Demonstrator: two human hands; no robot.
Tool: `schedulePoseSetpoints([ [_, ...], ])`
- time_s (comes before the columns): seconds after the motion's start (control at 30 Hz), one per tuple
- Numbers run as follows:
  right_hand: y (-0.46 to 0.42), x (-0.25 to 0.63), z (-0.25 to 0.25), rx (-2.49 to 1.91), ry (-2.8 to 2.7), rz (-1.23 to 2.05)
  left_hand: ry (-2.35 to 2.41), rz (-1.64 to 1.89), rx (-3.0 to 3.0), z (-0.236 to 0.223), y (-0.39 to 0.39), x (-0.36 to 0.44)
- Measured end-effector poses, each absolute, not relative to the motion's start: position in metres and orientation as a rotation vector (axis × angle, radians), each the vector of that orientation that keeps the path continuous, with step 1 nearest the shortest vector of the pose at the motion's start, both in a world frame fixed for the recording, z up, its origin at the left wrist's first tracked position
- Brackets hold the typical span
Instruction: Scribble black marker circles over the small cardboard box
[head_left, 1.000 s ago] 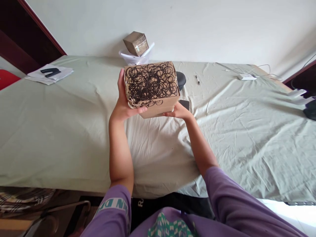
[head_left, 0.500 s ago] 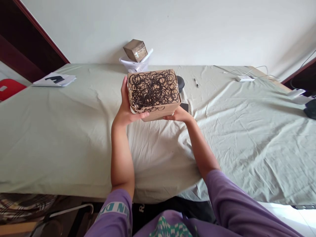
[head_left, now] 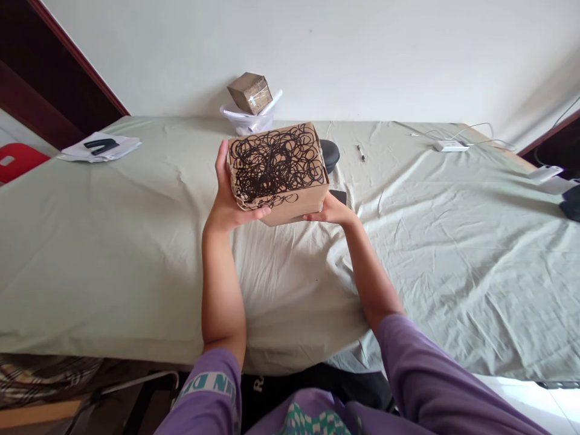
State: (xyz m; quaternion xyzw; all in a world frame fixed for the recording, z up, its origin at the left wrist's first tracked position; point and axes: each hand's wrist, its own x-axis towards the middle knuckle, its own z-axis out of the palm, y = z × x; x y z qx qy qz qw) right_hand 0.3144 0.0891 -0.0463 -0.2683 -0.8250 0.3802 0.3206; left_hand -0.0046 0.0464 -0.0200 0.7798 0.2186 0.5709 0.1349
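A cardboard box (head_left: 278,166) with dense black loops scribbled over its top is held up in front of me, over the cloth-covered table (head_left: 281,290). My left hand (head_left: 229,202) grips its left end, the thumb lying along the near lower edge. At the lower right corner, my right hand (head_left: 330,210) holds the box with its thumb on the near side; its other fingers are hidden behind the cardboard. Partly covered by the box are a black rounded case (head_left: 330,156) and a flat black object (head_left: 338,197) beside my right hand.
A smaller taped box (head_left: 251,93) rests on a clear plastic tub (head_left: 251,123) by the wall. Papers (head_left: 99,148) with a black stapler (head_left: 101,145) lie at the left. A pen (head_left: 360,153) is right of the case. A white power strip (head_left: 452,146) with cables sits farther right.
The box has tilted slightly, its left end dropping a little and shifting left with my left hand. Both hands keep their hold.
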Motion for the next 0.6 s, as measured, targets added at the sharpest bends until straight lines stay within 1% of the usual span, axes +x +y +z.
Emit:
schedulePoseSetpoints([
  [0.2,0.086,0.324,-0.040,-0.696,-2.053,1.114,0.510,1.728,2.225,-0.021,0.056,-0.001],
  [0.33,0.086,0.331,-0.039,-0.689,-2.003,1.204,0.523,1.762,2.211,-0.023,0.059,0.001],
  [0.5,0.090,0.338,-0.039,-0.688,-2.042,1.141,0.702,1.748,2.162,-0.016,0.046,0.010],
  [0.6,0.092,0.338,-0.038,-0.684,-2.119,1.046,0.603,1.726,2.171,-0.017,0.045,0.012],
])
